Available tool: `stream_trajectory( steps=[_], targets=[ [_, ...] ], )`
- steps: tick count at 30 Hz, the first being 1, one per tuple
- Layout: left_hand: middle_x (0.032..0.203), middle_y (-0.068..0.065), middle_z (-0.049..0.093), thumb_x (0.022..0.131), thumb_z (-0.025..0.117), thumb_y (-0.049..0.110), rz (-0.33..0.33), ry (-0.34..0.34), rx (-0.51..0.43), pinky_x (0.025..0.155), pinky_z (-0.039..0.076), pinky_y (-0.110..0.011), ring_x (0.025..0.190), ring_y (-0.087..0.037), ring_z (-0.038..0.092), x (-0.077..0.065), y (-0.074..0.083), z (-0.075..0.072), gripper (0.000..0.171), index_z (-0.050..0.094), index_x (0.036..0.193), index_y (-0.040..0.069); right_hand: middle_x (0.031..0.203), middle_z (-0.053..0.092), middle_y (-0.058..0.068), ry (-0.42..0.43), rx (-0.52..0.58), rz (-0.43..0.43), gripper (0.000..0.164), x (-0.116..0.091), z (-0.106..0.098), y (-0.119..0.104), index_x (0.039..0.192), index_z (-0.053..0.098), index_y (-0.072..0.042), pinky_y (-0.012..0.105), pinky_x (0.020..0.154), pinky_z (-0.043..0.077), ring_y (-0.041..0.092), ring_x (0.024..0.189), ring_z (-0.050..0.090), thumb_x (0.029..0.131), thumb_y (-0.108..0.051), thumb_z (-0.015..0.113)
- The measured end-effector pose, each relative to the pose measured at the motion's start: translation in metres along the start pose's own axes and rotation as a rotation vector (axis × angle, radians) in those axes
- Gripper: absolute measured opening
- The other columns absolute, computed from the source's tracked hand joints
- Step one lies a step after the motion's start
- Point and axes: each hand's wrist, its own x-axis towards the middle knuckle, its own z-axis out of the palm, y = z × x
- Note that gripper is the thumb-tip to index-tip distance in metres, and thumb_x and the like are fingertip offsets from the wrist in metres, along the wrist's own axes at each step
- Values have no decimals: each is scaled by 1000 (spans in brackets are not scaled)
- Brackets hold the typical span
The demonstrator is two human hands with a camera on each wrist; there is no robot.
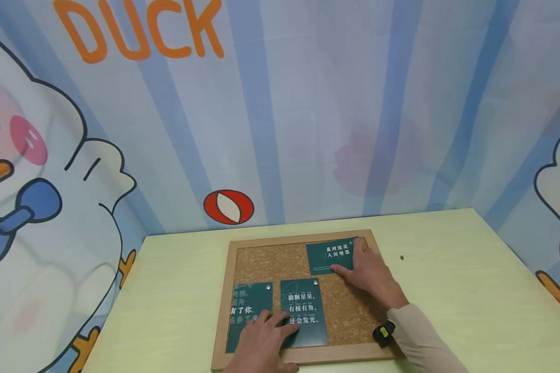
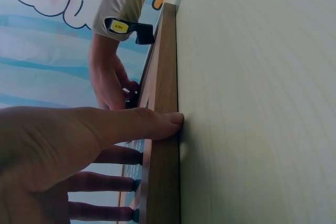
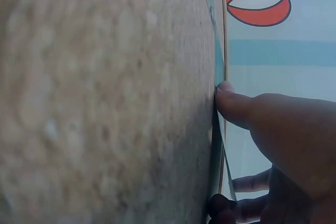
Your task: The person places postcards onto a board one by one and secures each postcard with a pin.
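A wood-framed cork board (image 1: 350, 321) lies on the table with three dark green cards of white Chinese writing. My right hand (image 1: 371, 269) holds the upper card (image 1: 322, 259), thumb near its lower edge and fingers at its right corner. In the right wrist view, that card's edge (image 3: 226, 156) tilts up from the cork between thumb and fingers. My left hand (image 1: 263, 342) rests on the near side, fingertips spread over the lower left card (image 1: 249, 300) and the lower middle card (image 1: 305, 311). Its thumb (image 2: 163, 124) lies across the wooden frame (image 2: 167, 66).
Shiny pin heads mark the top right corners of the lower left card (image 1: 268, 287) and the lower middle card (image 1: 315, 283). A small dark bit (image 1: 402, 257) lies on the pale table (image 1: 448, 290) right of the board. A printed duck curtain (image 1: 308, 129) hangs behind.
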Motion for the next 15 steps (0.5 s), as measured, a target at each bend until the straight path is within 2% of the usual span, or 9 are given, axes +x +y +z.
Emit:
stream_trajectory(
  steps=[3,9,15],
  targets=[
    [139,0,62,73,86,64,0,3,0,86,57,-52,117,-29,60,0,0,0,68,73,131,32,99,63,28,1,-39,-4,90,0,-1,0,139,39,11,46,57,53,30,66,63,90,-55,77],
    [139,0,62,73,86,64,-1,-1,-3,86,57,-53,117,-29,60,0,1,-1,68,73,131,32,106,67,32,10,-103,-20,92,1,-3,1,143,44,10,51,60,57,37,74,67,90,-59,75],
    [140,0,62,74,86,64,-7,-14,-7,87,56,-53,117,-29,59,1,1,-1,68,73,132,32,104,67,31,2,-138,-25,93,0,-5,0,147,45,8,48,56,56,33,69,63,90,-61,73]
  ],
)
